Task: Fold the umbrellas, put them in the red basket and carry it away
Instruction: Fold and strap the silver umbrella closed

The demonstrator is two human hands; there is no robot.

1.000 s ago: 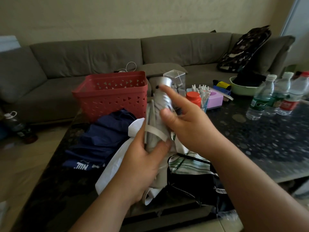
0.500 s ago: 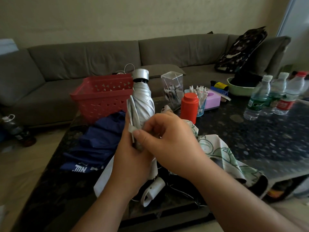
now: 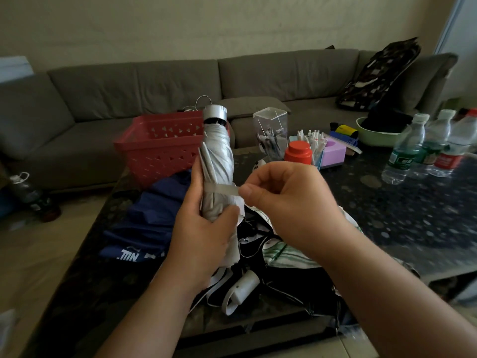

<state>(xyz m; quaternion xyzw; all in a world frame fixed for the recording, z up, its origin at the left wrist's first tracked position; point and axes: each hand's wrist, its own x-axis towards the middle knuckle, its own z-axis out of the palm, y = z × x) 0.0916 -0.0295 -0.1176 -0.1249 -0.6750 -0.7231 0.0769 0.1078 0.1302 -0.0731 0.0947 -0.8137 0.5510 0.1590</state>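
A rolled silver umbrella (image 3: 218,156) stands upright in front of me, its round cap at the top. My left hand (image 3: 204,236) grips its lower half. My right hand (image 3: 286,202) pinches the umbrella's closing strap (image 3: 223,189), which is drawn across the folds to the right. The red basket (image 3: 160,148) stands behind the umbrella at the table's far left edge. A dark blue umbrella (image 3: 147,218) lies loose on the table to the left. A white and green patterned umbrella (image 3: 286,254) with black lining lies under my right wrist.
On the dark speckled table (image 3: 387,215) stand a red-capped bottle (image 3: 298,152), a clear box (image 3: 271,127), a cup of pens, a purple box, three water bottles (image 3: 407,153) and a green bowl (image 3: 374,135). A grey sofa (image 3: 129,94) runs behind.
My right hand has pulled the strap out to the right across the silver umbrella. The umbrella stands a little more upright in my left hand.
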